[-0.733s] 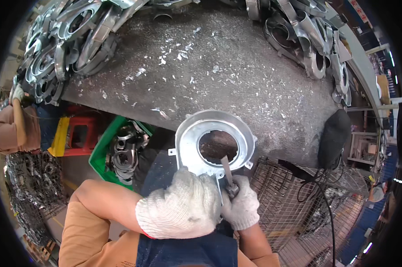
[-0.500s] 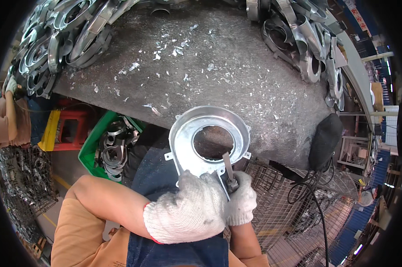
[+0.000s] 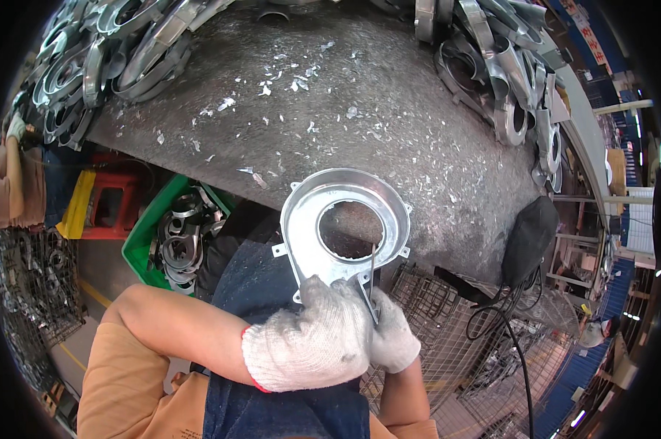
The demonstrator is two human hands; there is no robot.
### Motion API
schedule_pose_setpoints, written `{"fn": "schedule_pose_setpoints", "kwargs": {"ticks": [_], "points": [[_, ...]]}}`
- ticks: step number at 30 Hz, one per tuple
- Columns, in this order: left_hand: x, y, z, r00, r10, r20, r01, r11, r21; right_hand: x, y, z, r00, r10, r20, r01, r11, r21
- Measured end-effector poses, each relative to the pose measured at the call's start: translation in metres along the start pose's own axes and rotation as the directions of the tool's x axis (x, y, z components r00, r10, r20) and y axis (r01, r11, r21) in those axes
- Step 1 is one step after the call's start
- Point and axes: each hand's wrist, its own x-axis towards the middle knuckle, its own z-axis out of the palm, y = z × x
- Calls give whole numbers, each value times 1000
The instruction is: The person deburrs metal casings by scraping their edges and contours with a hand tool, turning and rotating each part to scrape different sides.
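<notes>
Just below the frame's centre, the gloved left hand [image 3: 308, 345] is clenched around the lower edge of a round metal housing [image 3: 345, 223]. The gloved right hand [image 3: 390, 338] grips a thin file [image 3: 373, 282] set against its inner rim, above the grey table [image 3: 389, 124].

Bright, even daylight, sharp centre, glare on metal, heavy fisheye bending and black corners.

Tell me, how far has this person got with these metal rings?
Looks midway. Shavings litter the table, suggesting earlier scraping. The left hand holds a ring; the right hand holds a thin tool at its hole. Rings fill the piles and green bin; finished or not, I can't tell.
</notes>
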Motion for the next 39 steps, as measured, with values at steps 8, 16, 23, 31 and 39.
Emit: {"fn": "schedule_pose_setpoints", "kwargs": {"ticks": [8,16,23,31,39], "points": [[-1,-26,-11,955,295,2,-286,925,250,11,-4,-27,872,172,458,-311,918,246],[2,-18,-15,985,173,-18,-167,969,184,-1,-14,23,919,-228,-323,76,904,-422],[5,-18,-11,991,136,21,-137,974,183,-2,-28,20,849,-307,-431,34,845,-534],[-15,-44,-21,994,112,4,-112,992,56,12,-45,-6,968,125,215,-104,989,-107],[-36,-65,-18,982,172,-73,-170,985,31,25,-60,4,954,81,288,15,948,-317]]}}
